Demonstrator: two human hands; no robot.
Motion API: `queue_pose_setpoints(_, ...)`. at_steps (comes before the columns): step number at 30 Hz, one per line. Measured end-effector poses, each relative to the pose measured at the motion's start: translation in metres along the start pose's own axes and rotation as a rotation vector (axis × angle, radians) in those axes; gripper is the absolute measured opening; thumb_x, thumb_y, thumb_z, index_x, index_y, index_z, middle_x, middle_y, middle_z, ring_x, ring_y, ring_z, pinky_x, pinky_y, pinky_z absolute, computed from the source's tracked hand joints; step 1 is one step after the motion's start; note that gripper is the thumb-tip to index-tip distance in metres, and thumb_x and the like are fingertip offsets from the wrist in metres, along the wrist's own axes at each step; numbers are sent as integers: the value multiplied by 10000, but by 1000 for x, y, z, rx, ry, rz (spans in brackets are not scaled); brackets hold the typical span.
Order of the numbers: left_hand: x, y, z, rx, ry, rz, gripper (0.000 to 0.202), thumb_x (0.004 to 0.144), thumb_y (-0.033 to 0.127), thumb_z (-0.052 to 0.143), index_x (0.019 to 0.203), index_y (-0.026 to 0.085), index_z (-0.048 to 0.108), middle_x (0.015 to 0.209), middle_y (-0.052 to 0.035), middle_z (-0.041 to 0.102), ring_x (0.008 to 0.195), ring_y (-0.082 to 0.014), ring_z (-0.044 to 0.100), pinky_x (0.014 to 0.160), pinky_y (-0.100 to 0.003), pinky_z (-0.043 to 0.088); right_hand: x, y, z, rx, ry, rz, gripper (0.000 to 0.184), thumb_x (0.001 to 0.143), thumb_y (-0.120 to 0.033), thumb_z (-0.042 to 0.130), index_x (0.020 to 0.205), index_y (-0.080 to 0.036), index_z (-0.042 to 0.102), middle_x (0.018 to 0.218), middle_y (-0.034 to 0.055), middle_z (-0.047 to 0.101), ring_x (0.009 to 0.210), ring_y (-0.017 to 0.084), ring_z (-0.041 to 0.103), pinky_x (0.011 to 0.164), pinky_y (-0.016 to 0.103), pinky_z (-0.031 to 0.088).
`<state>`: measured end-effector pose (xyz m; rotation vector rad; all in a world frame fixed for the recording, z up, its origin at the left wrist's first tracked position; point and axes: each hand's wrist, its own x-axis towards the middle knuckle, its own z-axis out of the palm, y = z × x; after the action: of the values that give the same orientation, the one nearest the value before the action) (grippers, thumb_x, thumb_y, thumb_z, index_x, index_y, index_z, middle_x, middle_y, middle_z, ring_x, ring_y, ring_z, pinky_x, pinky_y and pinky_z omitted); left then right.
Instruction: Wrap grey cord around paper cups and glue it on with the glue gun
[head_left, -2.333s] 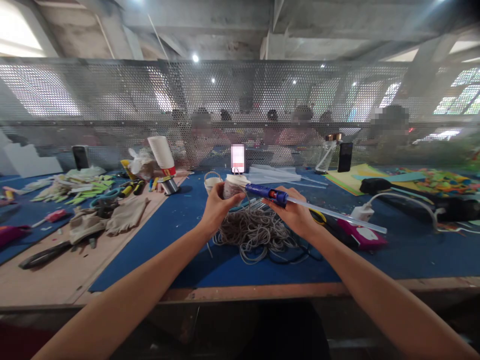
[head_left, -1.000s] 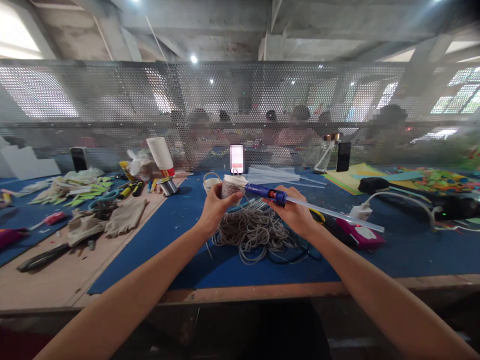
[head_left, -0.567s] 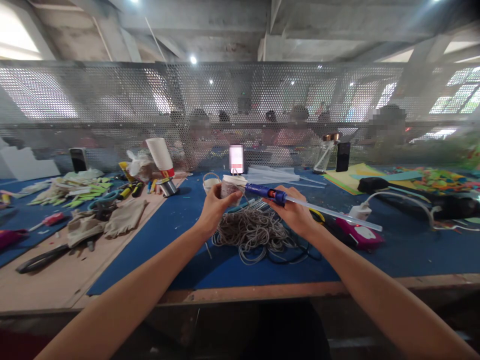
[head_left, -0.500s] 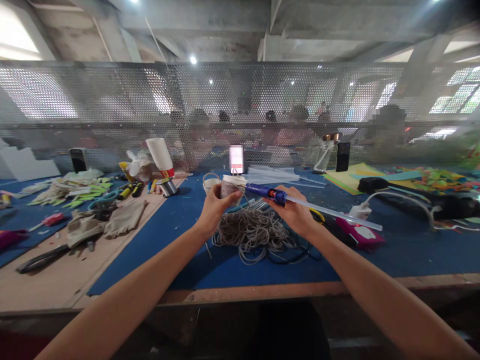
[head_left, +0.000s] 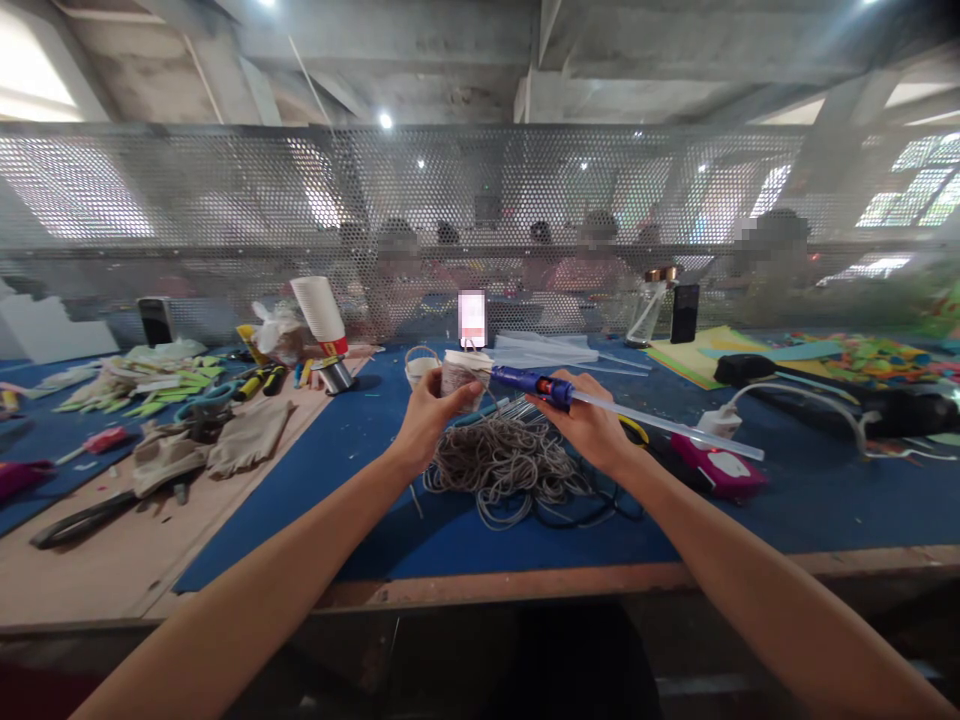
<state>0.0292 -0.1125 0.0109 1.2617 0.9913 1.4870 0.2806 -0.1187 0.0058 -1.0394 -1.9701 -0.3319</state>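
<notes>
A paper cup (head_left: 459, 378), its side wound with greyish cord and its rim pale, is held in my left hand (head_left: 431, 415), thumb across the front. My right hand (head_left: 585, 418) grips a blue glue gun (head_left: 536, 383) that points left, its nozzle at the cup's right side near the rim. A long clear glue stick (head_left: 667, 422) sticks out of the gun's back end. Below both hands lies a tangled heap of grey cord (head_left: 510, 465). Just behind my left hand stands a small white cup with a looped handle (head_left: 421, 365).
A lit phone (head_left: 472, 318) stands behind the cup, with clear glue sticks (head_left: 547, 350) beside it. Stacked paper cups (head_left: 319, 310), gloves (head_left: 251, 438) and scissors (head_left: 210, 402) are at left. A purple box (head_left: 720, 468) and coloured sheets (head_left: 690, 358) lie at right.
</notes>
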Motion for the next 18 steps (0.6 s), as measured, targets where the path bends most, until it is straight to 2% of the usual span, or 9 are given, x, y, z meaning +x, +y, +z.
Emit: queue_pose_setpoints(18, 0, 1, 0, -2, -2, -8, 581, 689, 432, 908, 1147, 167, 670, 1149, -110, 727, 970, -224, 702, 808, -343, 573, 0, 2, 1, -17, 2, -13, 251, 1013, -489, 594, 941, -252, 636, 786, 45, 675, 748, 241, 601, 695, 349, 405)
